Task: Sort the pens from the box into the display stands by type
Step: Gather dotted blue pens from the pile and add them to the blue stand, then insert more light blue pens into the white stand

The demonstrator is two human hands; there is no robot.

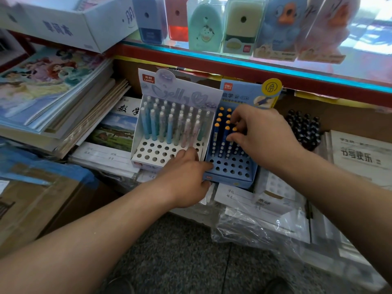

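1. Shop shelf point(118, 172) under a glass counter point(233, 60), stacked with notebooks point(101, 158); both stands sit on the stacks, facing the person for easy reach.
2. White stand point(148, 153): pastel pens point(169, 126) fill the back rows, front holes vacant.
3. Blue stand point(229, 179), touching the white stand's right side; also filled from the back, probably so that later pens go in unobstructed.
4. Left hand point(186, 177): grips the blue stand's front-left corner, seemingly to steady it.
5. Right hand point(261, 132): fingers curled down, pinching one orange-capped blue pen point(224, 134) among its kind, apparently seating it.
6. Source box: not identifiable.
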